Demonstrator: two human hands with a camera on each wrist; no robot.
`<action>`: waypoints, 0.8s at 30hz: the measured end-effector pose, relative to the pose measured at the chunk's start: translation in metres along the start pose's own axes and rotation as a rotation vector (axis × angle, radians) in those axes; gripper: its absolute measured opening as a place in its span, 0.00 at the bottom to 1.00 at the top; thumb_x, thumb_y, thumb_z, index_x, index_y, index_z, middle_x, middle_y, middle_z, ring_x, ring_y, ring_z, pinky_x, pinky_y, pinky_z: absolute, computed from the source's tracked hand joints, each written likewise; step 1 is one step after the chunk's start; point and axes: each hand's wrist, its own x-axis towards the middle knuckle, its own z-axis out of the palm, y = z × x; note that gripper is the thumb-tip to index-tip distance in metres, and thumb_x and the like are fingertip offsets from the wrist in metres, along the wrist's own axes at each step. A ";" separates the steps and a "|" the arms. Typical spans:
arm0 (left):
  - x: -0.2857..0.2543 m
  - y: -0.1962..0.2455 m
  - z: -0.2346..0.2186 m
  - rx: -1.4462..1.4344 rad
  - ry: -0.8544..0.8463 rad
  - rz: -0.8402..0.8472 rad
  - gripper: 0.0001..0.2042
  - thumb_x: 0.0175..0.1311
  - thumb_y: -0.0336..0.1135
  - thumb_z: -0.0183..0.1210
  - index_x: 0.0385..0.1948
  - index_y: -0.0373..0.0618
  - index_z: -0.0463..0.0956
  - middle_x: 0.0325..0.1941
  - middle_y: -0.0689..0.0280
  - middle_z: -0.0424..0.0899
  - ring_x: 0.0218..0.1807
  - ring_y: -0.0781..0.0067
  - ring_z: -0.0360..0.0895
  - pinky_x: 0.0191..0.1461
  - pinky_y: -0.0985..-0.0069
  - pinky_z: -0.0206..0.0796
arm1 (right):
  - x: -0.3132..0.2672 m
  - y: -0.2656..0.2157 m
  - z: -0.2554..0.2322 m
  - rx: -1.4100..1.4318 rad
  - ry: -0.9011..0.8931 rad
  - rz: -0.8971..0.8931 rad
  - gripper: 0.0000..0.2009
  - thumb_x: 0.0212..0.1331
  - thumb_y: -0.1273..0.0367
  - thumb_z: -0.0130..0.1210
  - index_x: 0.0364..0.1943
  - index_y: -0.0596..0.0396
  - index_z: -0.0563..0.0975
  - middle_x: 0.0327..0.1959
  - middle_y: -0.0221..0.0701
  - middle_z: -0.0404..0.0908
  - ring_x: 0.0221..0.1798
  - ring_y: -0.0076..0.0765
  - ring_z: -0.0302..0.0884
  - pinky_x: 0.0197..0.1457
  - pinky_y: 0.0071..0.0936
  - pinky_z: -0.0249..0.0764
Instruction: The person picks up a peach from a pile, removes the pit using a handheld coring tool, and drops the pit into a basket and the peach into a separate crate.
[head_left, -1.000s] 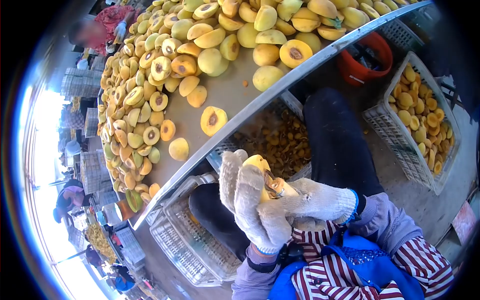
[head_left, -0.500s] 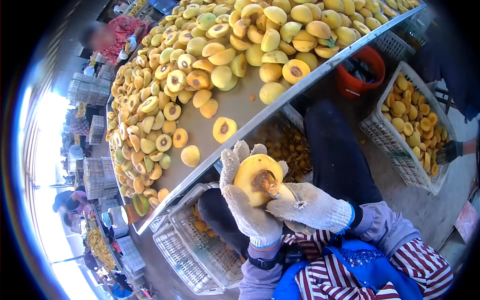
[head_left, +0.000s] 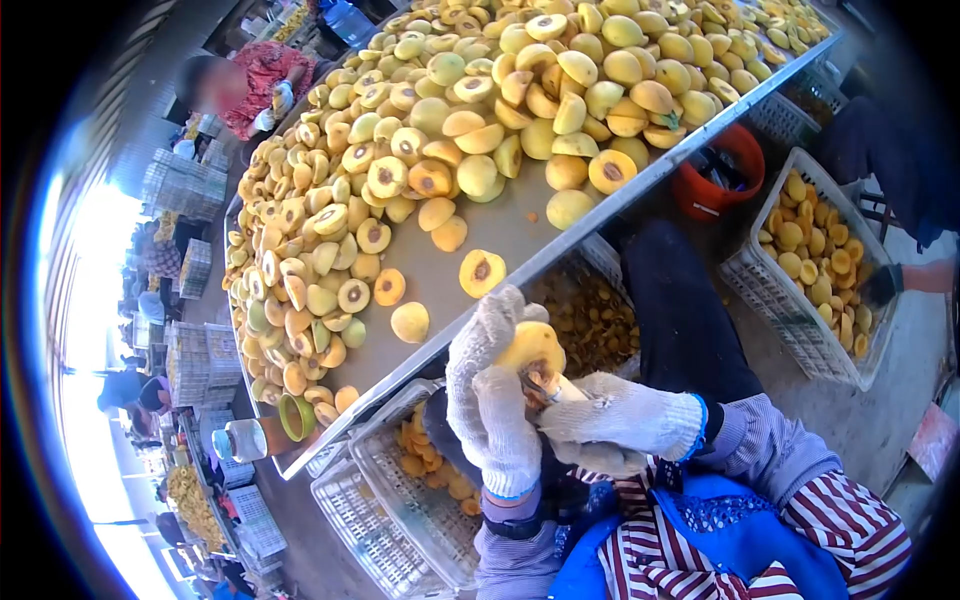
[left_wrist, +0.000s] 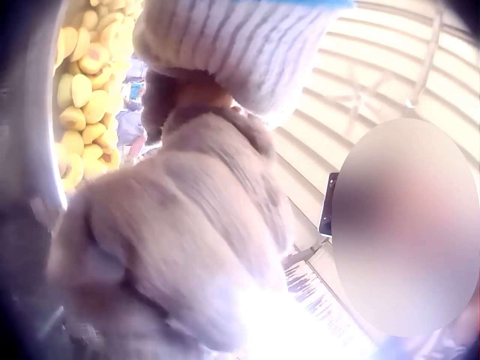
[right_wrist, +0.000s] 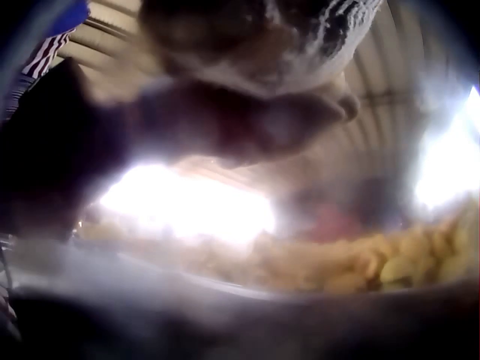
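My gloved left hand grips a yellow peach half, its fingers curled round the outside and the cut face turned toward my right hand. In my gloved right hand is a small tool with a pale handle, its end at the brown pit hollow of the peach half. The two hands meet over my lap, just off the table's edge. The left wrist view shows the curled left glove, which hides the fruit. Blur and shadow obscure the right glove in the right wrist view.
Many peach halves are heaped on the metal-edged table. Below are crates of peaches, an open crate and a red bucket. Another person's hand reaches into the right crate. A person in red works across the table.
The peach half, which faced the camera more fully half a second ago, is now tilted toward my right hand. My left fingers have closed further round it. The head view has shifted.
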 end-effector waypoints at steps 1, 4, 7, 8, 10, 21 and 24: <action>0.003 0.005 -0.008 -0.004 -0.035 -0.017 0.23 0.72 0.43 0.49 0.60 0.34 0.68 0.62 0.46 0.72 0.57 0.49 0.77 0.56 0.60 0.73 | 0.000 0.001 -0.002 0.085 -0.062 0.027 0.19 0.67 0.55 0.55 0.29 0.58 0.75 0.12 0.27 0.71 0.09 0.19 0.66 0.09 0.17 0.59; 0.018 0.011 -0.018 0.033 -0.137 0.117 0.17 0.69 0.33 0.54 0.56 0.35 0.73 0.59 0.46 0.76 0.53 0.50 0.80 0.56 0.59 0.74 | 0.006 0.004 0.006 0.205 -0.176 -0.025 0.19 0.68 0.55 0.52 0.28 0.58 0.73 0.12 0.25 0.68 0.08 0.20 0.62 0.08 0.18 0.57; 0.022 0.020 -0.028 0.027 -0.187 0.126 0.17 0.66 0.33 0.58 0.53 0.36 0.73 0.55 0.45 0.78 0.51 0.51 0.80 0.53 0.61 0.75 | 0.007 -0.001 0.020 0.385 -0.321 -0.044 0.15 0.70 0.57 0.52 0.30 0.51 0.73 0.15 0.21 0.68 0.09 0.18 0.62 0.09 0.16 0.56; 0.022 0.023 -0.031 -0.017 -0.193 0.063 0.18 0.67 0.37 0.59 0.53 0.36 0.73 0.55 0.45 0.78 0.50 0.51 0.81 0.53 0.60 0.75 | 0.012 0.004 0.013 0.439 -0.460 0.002 0.15 0.70 0.56 0.50 0.29 0.50 0.73 0.16 0.22 0.70 0.08 0.19 0.64 0.08 0.16 0.58; 0.027 0.025 -0.033 0.187 -0.206 0.289 0.20 0.67 0.43 0.59 0.54 0.39 0.73 0.54 0.45 0.78 0.48 0.50 0.82 0.52 0.58 0.75 | 0.012 0.007 0.024 0.617 -0.457 0.024 0.17 0.71 0.55 0.48 0.29 0.51 0.72 0.14 0.24 0.69 0.06 0.20 0.62 0.06 0.17 0.59; 0.024 0.043 -0.024 -0.407 0.062 -0.324 0.30 0.74 0.58 0.41 0.59 0.36 0.68 0.52 0.49 0.79 0.43 0.57 0.83 0.37 0.66 0.80 | 0.041 0.020 0.036 0.711 -0.272 0.125 0.15 0.68 0.59 0.52 0.32 0.57 0.73 0.18 0.26 0.71 0.11 0.21 0.66 0.11 0.16 0.62; 0.031 0.040 -0.028 -0.570 0.130 -0.575 0.30 0.73 0.57 0.43 0.63 0.39 0.65 0.54 0.51 0.77 0.43 0.60 0.83 0.30 0.69 0.82 | 0.040 0.025 0.032 0.574 -0.339 0.089 0.16 0.67 0.60 0.52 0.30 0.59 0.72 0.17 0.28 0.71 0.11 0.21 0.65 0.10 0.17 0.60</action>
